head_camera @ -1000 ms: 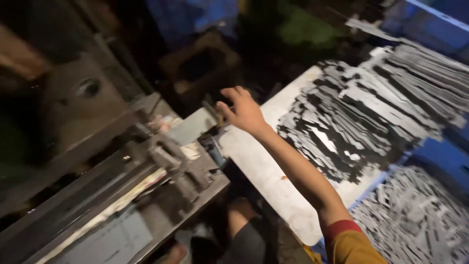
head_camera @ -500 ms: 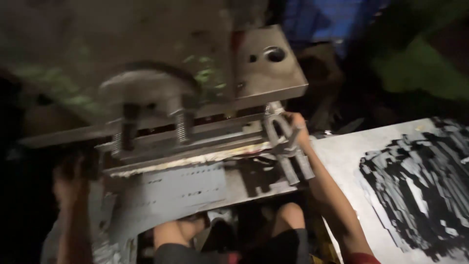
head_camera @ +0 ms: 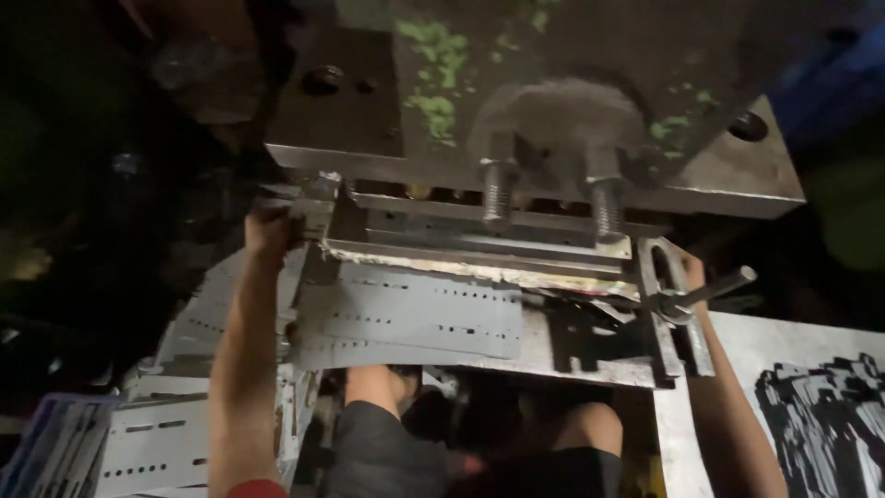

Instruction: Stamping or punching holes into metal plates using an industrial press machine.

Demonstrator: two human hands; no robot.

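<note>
A heavy press machine (head_camera: 553, 157) fills the top of the view, with two threaded bolts under its ram. On its bed lies a grey punched metal sheet (head_camera: 415, 314). My left hand (head_camera: 270, 232) is up at the left end of the die, fingers closed on the edge of the sheet metal there. Only a small part of my right hand (head_camera: 693, 273) shows, at the right end of the bed behind a slotted steel clamp (head_camera: 671, 309) with a bolt handle. Its fingers are hidden.
Several punched grey sheets (head_camera: 157, 443) are stacked at the lower left beside a blue crate (head_camera: 41, 452). A pile of dark metal strips (head_camera: 825, 420) lies on a pale table (head_camera: 737, 355) at the right. My knees (head_camera: 461, 433) are under the bed.
The view has swung from the strip pile onto the press. My right hand left the table side and now sits by the clamp. My left hand has come up to the die's left end.
</note>
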